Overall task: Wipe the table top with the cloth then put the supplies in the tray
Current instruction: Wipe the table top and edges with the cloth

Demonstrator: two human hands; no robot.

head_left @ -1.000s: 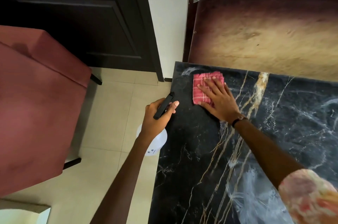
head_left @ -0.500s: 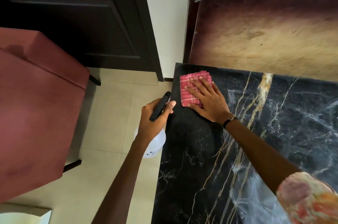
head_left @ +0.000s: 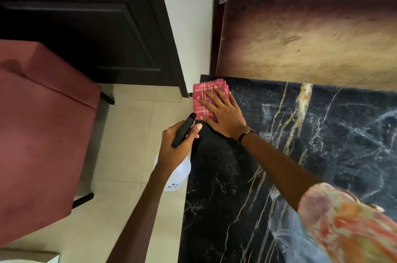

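Observation:
A folded red checked cloth lies at the far left corner of the black marble table top, overhanging the left edge a little. My right hand presses flat on it with the fingers spread. My left hand is off the table's left edge, gripping a spray bottle by its black trigger head. The bottle's white body hangs below the hand over the floor. No tray is in view.
A red upholstered chair stands on the beige tiled floor at the left. A dark wooden door is behind it. A brown wooden panel rises behind the table. Wet streaks show on the marble near me.
My right hand has slid the cloth leftward to the table's far left corner. The left hand with the spray bottle has stayed beside the table edge.

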